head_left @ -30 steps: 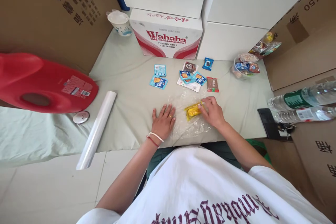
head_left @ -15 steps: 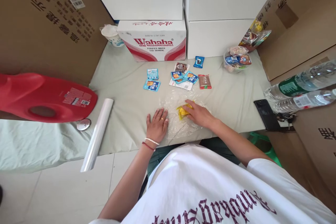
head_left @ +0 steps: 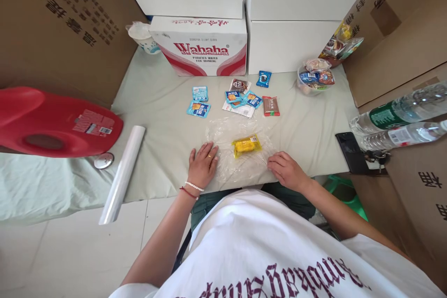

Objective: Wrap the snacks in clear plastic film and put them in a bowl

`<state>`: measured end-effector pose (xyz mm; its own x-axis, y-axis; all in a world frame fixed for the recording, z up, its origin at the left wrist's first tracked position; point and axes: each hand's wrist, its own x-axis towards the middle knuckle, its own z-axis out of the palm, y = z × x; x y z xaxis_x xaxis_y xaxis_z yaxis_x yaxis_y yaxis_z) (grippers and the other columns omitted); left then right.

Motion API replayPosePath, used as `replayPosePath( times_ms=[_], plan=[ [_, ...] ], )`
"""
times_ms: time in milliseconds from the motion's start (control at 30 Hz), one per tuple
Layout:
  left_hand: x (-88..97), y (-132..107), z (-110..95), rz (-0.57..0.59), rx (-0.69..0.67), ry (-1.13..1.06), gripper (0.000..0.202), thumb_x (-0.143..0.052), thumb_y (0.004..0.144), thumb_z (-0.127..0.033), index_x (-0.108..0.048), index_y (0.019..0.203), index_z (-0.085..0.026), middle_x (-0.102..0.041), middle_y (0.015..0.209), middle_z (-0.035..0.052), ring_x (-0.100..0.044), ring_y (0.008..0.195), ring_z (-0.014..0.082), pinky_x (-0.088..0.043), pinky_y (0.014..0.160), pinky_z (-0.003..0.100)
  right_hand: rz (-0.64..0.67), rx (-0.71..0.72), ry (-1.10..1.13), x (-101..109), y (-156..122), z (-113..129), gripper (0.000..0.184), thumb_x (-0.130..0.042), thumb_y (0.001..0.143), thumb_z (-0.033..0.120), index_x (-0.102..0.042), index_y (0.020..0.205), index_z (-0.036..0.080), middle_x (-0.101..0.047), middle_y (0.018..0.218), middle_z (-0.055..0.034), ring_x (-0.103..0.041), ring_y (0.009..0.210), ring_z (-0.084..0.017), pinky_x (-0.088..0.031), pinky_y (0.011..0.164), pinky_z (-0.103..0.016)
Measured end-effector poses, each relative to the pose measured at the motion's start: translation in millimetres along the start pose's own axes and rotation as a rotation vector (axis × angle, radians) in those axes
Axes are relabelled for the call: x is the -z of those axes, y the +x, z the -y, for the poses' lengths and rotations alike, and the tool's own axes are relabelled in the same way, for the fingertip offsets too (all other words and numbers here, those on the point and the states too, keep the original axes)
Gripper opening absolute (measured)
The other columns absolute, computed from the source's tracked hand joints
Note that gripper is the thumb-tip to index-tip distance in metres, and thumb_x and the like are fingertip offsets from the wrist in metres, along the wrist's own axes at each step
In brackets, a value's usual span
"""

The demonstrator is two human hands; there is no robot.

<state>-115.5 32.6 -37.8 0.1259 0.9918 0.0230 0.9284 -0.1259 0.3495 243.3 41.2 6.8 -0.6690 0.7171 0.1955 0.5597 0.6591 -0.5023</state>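
A yellow wrapped snack (head_left: 246, 145) lies on a crumpled sheet of clear cling film (head_left: 233, 171), spread on the cloth in front of me. My left hand (head_left: 203, 164) rests on the film's left edge, palm down and fingers outstretched. At the film's right edge, my right hand (head_left: 284, 169) has its bent fingers together on the film; the thumb is mostly hidden. Neither hand touches the snack. Behind the film are several blue snack packets (head_left: 253, 99), a brown-red packet (head_left: 271, 106) and a small dark blue packet (head_left: 264, 78).
A cling film roll (head_left: 122, 174) and a red jug (head_left: 66, 125) lie left. To the right are a snack tub (head_left: 310, 88), a phone (head_left: 352, 152), keys (head_left: 379, 158) and two water bottles (head_left: 401, 111). A Wahaha carton (head_left: 202, 49) and white boxes (head_left: 289, 46) stand behind.
My right hand has let go of the yellow snack and moved right to the film's edge. The snack now lies uncovered on the film. My left hand stays at the left edge.
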Motion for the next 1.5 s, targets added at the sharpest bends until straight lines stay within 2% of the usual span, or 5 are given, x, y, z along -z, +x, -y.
replayPosePath(
  times_ms=[400,600,867,1100,1500],
  plan=[
    [13.3,-16,8,0.078,-0.197,-0.1,0.068,-0.059,0.085,-0.044,-0.054,0.151,-0.028,-0.056,0.157,0.0113,-0.025,0.161,0.0365,-0.006,0.128,0.068,0.076,-0.325,0.136,31,96,-13,0.019,-0.045,0.101,0.028,-0.064,0.102,0.023,-0.074,0.09,-0.0025,-0.067,0.081,-0.019,-0.049,0.076,-0.03],
    [-5.7,27,-11,-0.201,0.17,-0.195,0.029,-0.055,0.095,-0.044,-0.068,0.08,-0.025,-0.074,0.093,0.0093,-0.063,0.123,0.0324,-0.027,0.122,0.063,0.185,-0.628,-0.03,15,125,-38,0.019,-0.051,0.096,0.026,-0.068,0.102,0.022,-0.074,0.081,-0.0029,-0.066,0.074,-0.02,-0.046,0.068,-0.028],
    [15.3,-2,-1,-0.647,0.309,-0.057,0.027,-0.052,0.094,-0.029,-0.07,0.111,-0.018,-0.066,0.115,0.0174,-0.057,0.12,0.0345,-0.04,0.105,0.056,0.073,-0.401,-0.35,31,153,-47,0.038,-0.055,0.097,0.03,-0.066,0.132,0.018,-0.064,0.131,-0.0196,-0.054,0.125,-0.039,-0.053,0.093,-0.051],
    [15.4,-11,-73,-0.15,-0.326,-0.065,0.051,-0.041,0.098,-0.016,-0.067,0.138,-0.035,-0.072,0.137,0.0015,-0.064,0.114,0.0247,-0.04,0.093,0.045,0.305,-0.138,-0.346,-1,217,-42,0.071,-0.065,0.092,0.021,-0.044,0.158,0.009,-0.057,0.147,-0.0214,-0.043,0.141,-0.036,-0.034,0.12,-0.051],
    [-4.9,24,-81,0.022,-0.192,-0.061,0.051,-0.047,0.095,-0.012,-0.066,0.141,-0.025,-0.065,0.148,0.0077,-0.065,0.105,0.0279,-0.045,0.085,0.048,0.551,-0.044,-0.307,31,150,1,0.038,-0.044,0.108,0.03,-0.066,0.139,0.025,-0.07,0.106,-0.0096,-0.061,0.092,-0.021,-0.032,0.069,-0.029]
  ],
)
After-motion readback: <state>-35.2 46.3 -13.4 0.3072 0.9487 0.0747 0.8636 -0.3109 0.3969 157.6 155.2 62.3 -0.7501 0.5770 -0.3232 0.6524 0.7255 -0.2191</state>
